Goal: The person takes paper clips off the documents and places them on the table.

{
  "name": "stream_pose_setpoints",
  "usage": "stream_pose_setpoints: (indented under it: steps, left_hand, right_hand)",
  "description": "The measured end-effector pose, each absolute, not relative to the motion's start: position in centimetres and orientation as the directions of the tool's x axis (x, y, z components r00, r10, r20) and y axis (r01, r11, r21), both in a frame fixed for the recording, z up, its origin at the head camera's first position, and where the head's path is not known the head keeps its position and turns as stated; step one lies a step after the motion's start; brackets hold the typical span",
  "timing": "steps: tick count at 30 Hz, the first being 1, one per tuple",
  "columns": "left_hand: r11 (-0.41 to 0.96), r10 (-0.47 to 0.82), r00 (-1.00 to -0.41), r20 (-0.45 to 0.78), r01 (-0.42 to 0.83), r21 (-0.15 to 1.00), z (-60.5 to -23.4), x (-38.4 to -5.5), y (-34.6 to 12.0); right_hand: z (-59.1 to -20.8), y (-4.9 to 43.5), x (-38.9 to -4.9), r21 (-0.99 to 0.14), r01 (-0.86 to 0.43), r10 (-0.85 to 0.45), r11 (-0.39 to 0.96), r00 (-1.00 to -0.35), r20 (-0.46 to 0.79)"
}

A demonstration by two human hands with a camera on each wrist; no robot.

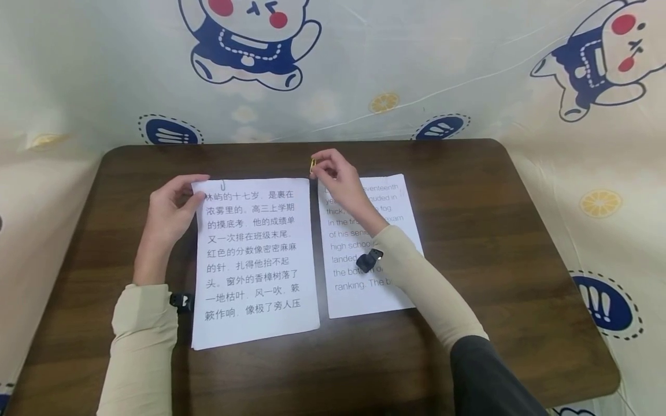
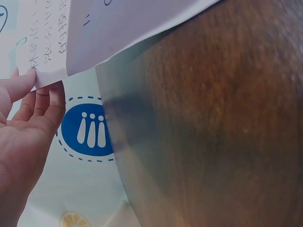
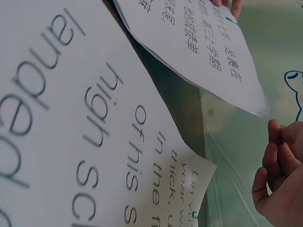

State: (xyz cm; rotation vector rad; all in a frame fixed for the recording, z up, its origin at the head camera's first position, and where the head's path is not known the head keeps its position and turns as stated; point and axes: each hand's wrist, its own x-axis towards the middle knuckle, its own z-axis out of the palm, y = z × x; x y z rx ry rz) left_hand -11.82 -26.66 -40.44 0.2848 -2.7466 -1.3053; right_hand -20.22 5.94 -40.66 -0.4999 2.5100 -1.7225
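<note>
My left hand (image 1: 169, 211) pinches the top left corner of a stack of printed sheets with Chinese text (image 1: 255, 254), thumb in front and fingers behind. A green paper clip (image 3: 231, 20) sits on that stack's top edge, near the same corner. Between thumb and fingertips, my right hand (image 1: 340, 182) pinches a yellow paper clip (image 1: 313, 166), just above the stack's top right corner. Under the right forearm lies a sheet with English text (image 1: 364, 300), partly covered by the hand and sleeve. Another green paper clip (image 3: 194, 214) shows at its top edge.
Both papers are over a dark brown wooden table (image 1: 494, 242) with rounded corners. A light curtain (image 1: 374, 52) printed with cartoon figures hangs behind and beside it. A narrow strip of wood separates the two papers.
</note>
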Motion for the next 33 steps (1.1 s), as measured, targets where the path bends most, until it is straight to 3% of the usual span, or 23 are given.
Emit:
stream_pose_setpoints:
  steps: [11,24,33]
  left_hand:
    - [0.614,-0.225,-0.974,0.002,-0.140,0.776,-40.3,-11.8,-26.6]
    - [0.612,-0.234,-0.972,-0.011,-0.156,0.775,-40.5,-12.1,-26.2]
    - [0.608,-0.244,-0.970,-0.007,-0.159,0.778,-40.4,-12.1,-26.1]
  right_hand:
    - [-41.2,8.0,-20.2,-0.905,-0.217,-0.265,0.366,-0.956,0.122]
    - [-40.9,9.6,-20.3,-0.921,-0.218,-0.222,0.324,-0.963,0.150]
    - [-40.5,10.0,-20.5,-0.939,-0.156,-0.193,0.307,-0.976,0.099]
